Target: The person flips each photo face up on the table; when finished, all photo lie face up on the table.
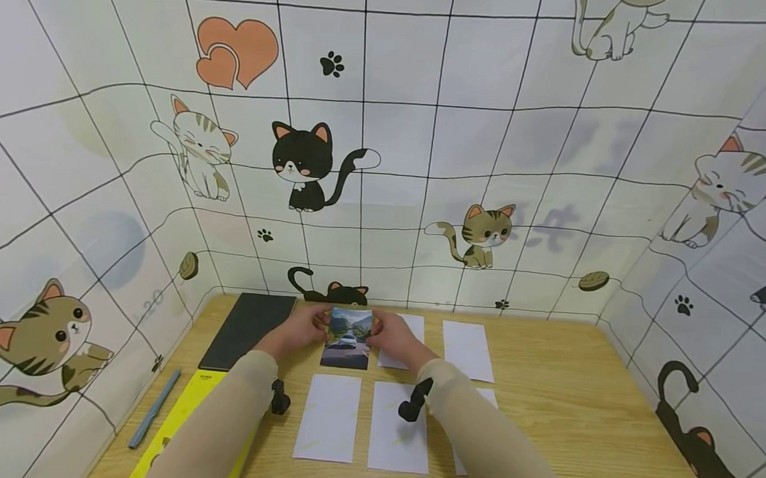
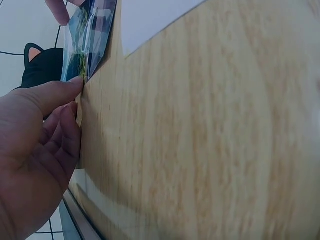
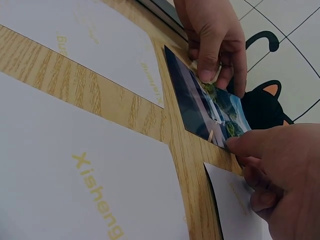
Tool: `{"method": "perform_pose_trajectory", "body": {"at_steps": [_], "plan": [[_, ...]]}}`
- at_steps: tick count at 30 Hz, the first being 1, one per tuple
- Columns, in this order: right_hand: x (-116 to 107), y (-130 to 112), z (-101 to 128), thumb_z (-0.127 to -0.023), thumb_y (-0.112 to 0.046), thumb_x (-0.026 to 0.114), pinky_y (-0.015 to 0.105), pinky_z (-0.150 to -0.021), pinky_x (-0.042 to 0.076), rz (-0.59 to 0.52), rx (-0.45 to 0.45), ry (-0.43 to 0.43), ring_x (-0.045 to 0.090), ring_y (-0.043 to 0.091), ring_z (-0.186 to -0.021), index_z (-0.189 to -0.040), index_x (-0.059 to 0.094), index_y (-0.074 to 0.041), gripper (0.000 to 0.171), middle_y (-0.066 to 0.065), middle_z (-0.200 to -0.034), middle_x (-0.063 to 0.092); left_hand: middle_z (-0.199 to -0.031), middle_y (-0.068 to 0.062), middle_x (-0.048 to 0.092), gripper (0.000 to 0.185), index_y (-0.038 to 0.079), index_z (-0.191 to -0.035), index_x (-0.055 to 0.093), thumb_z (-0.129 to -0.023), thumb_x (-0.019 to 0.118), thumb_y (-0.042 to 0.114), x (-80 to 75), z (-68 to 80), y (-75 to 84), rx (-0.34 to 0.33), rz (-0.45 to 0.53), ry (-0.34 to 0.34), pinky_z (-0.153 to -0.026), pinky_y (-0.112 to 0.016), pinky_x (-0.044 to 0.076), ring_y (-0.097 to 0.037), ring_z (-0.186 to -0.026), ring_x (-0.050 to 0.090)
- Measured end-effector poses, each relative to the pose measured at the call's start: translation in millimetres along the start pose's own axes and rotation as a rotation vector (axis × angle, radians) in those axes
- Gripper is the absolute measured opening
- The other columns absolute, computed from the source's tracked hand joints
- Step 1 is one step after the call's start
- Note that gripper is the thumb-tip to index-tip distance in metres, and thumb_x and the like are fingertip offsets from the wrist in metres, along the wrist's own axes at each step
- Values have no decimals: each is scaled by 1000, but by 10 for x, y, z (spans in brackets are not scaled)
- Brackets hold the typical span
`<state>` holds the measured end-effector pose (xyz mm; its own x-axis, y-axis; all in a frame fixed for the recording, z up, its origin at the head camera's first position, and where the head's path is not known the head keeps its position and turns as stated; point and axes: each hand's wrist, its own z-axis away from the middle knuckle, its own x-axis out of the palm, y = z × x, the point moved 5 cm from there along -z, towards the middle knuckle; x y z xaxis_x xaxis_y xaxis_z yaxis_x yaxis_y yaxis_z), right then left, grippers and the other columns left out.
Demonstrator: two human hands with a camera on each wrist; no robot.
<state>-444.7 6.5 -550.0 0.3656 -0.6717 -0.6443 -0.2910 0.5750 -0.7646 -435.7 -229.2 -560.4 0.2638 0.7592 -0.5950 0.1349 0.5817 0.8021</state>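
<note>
Nearest the person, three white paper sheets (image 1: 329, 417) lie face down in a row on the wood-grain table (image 1: 575, 426), the right one mostly hidden under the right sleeve, with narrow strips of bare wood between them; the right part of the table past them is open wood up to the wall. At the near left edge a yellow folder (image 1: 185, 406) and a slim grey-blue pen (image 1: 154, 408) lie along the table's side. Farther in, a glossy photo card (image 1: 348, 338) showing a road, trees and sky sits in the second row, its long axis running away from the person, its far short edge lifted slightly off the wood. The left hand (image 1: 300, 328) pinches the card's far left corner between thumb and fingers, and the right hand (image 1: 392, 335) pinches the far right corner likewise. Just right of the card lie two more white sheets (image 1: 468, 349), flat and rectangular. To the left, a dark matte board (image 1: 248, 331) lies close to the left wall. Beyond the far edge rises a tiled wall with cartoon cats (image 1: 305, 165).
</note>
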Motion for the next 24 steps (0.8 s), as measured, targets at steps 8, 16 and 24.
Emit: {"method": "perform_pose_trajectory", "body": {"at_steps": [8,16,24], "plan": [[22,18,-52,-96,-2,84,34,-80,55,44,-10,-30,62,14,-83,-161,47,11,76,4,-94,72,-127,-18,65,74,-10,-162,44,-98,79,-5,-12,-21,9,-11,-44,-17,-100,-45,58,-29,-113,67],[22,-19,-38,-95,-7,83,31,-72,49,131,13,-51,58,13,-74,-153,57,11,66,2,-88,68,-111,-13,57,52,-11,-145,54,-99,76,-5,-24,-27,29,7,-51,-75,-85,-37,48,-24,-97,54],[22,24,-52,-99,-11,83,31,-74,49,163,24,-55,58,14,-76,-154,57,9,64,1,-89,67,-117,-12,61,64,-10,-156,52,-98,78,1,-30,-37,32,16,-109,-66,-91,-38,52,-24,-103,58]]}}
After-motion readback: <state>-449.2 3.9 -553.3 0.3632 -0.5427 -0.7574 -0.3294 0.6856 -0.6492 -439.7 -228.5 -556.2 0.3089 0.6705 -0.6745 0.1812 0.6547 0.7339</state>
